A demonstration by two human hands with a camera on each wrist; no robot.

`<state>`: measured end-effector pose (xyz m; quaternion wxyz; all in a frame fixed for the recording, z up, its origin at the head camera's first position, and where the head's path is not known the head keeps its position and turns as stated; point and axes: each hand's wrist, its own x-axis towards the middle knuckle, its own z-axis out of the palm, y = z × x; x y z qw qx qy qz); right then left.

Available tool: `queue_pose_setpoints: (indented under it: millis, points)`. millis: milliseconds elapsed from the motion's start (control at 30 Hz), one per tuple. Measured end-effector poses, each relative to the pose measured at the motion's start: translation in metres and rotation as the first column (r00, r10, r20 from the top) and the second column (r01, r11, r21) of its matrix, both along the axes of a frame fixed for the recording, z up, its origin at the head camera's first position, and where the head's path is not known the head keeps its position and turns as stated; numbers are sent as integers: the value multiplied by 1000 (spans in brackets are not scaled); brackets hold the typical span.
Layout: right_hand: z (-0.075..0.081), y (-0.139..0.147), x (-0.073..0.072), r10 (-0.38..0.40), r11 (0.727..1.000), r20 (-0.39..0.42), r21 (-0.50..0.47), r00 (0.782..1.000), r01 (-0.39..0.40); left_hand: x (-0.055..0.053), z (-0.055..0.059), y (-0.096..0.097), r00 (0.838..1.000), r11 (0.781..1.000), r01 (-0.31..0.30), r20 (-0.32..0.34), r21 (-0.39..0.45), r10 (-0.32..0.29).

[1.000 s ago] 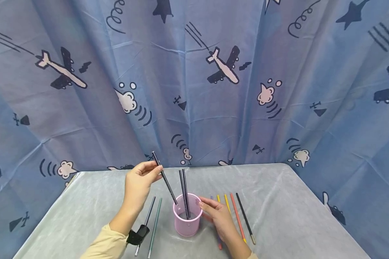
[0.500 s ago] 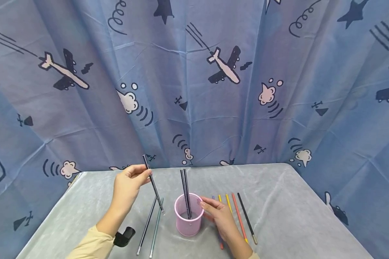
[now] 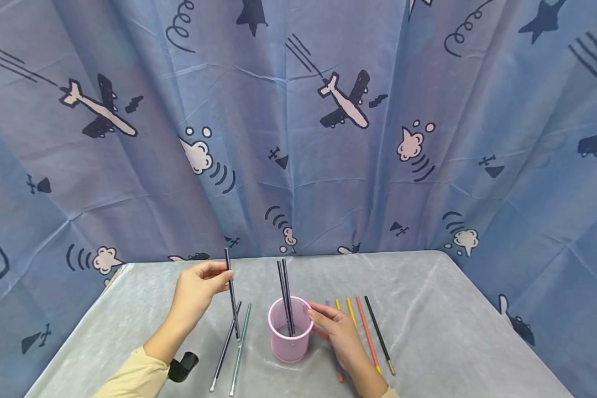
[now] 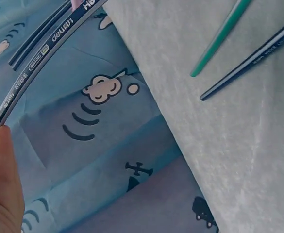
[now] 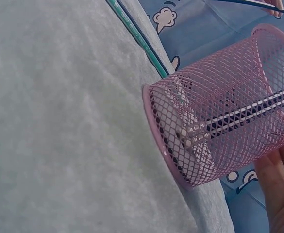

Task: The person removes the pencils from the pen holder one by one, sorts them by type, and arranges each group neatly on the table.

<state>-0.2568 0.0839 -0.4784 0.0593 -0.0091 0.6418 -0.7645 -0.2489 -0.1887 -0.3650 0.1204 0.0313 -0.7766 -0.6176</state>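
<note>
My left hand (image 3: 194, 293) pinches a dark blue pencil (image 3: 232, 309) near its upper end. That pencil stands nearly upright left of the pink mesh pen holder (image 3: 289, 349), its lower end overlapping a dark pencil (image 3: 222, 356) and a green pencil (image 3: 239, 362) on the table. White HB lettering shows on the held pencil (image 4: 49, 48) in the left wrist view. My right hand (image 3: 339, 334) holds the pen holder by its right side, thumb at the rim. Inside lean dark pencils (image 3: 285, 293), whose lower ends show through the mesh (image 5: 214, 77) in the right wrist view.
Right of the holder lie several coloured pencils, including a purple one (image 3: 339, 373), a yellow one (image 3: 350, 309), a red one (image 3: 368, 334) and a black one (image 3: 380, 337), some partly behind the right hand. A blue printed curtain (image 3: 298, 166) hangs behind the grey-covered table (image 3: 453, 331).
My left hand has carried the dark pencil out from over the pen holder to the left, then lowered and straightened it. The right hand stays on the holder.
</note>
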Motion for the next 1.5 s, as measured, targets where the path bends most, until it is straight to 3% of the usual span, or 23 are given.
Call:
queue_pose_setpoints:
  millis: [467, 933, 1167, 1500]
  points:
    - [1, -1, 1, -14, 1000, 15, -2, 1000, 14, -4, -12, -4, 995, 992, 63, 87, -108, -53]
    - [1, -2, 1, -15, 1000, 7, -7, 1000, 15, -17, -35, -11, 962, 981, 165, 236, -102, -137]
    - [0, -2, 0, -11, 1000, 6, -5, 1000, 11, -25, -48, -18, 945, 981, 149, 310, -128, -103]
    - [-1, -1, -1, 5, 1000, -1, 3, 1000, -5, -37, -73, -30, 931, 967, 125, 364, -220, -37]
